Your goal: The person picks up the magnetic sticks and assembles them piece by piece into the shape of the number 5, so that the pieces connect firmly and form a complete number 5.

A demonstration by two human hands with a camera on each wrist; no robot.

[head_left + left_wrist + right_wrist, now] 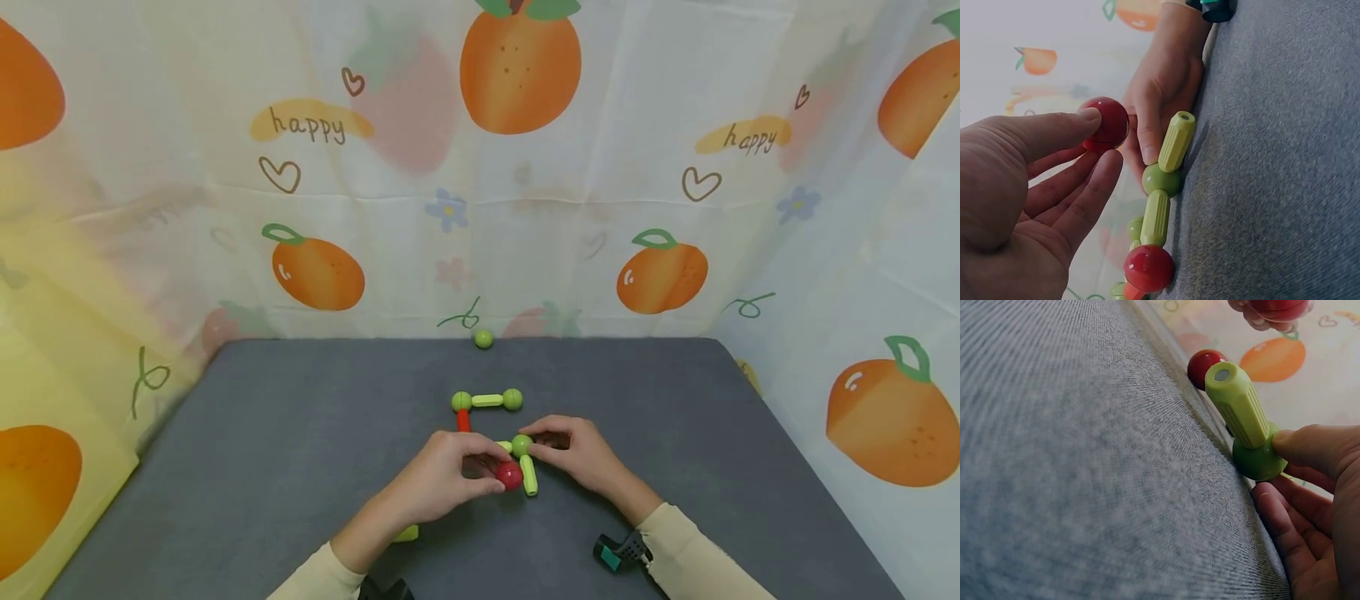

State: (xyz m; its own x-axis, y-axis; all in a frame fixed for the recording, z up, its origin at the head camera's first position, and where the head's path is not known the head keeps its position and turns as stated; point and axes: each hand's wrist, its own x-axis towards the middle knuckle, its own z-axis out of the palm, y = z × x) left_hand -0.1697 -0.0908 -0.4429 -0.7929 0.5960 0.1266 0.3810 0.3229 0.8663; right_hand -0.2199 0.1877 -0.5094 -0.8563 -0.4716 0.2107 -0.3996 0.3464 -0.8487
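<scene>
Between thumb and fingers, my left hand [438, 475] pinches a loose red ball [1109, 125], raised above the table. My right hand [581, 452] holds a green ball [522, 446] with its thumb and fingertips. That ball joins two light-green ridged rods. One rod [530, 477] points toward me, its free end showing a small round metal-like spot. The other rod [1156, 217] runs to a second red ball [1149, 267], hidden behind my left hand in the head view. A red rod [463, 420] leads on to another green ball [461, 402] farther back.
From that back ball a light-green rod [487, 401] extends right to a green end ball [513, 399]. One loose green ball [483, 338] sits at the far edge of the grey table [300, 433]. A yellow-green piece [407, 533] lies partly under my left forearm. A fruit-print curtain [525, 250] surrounds the table.
</scene>
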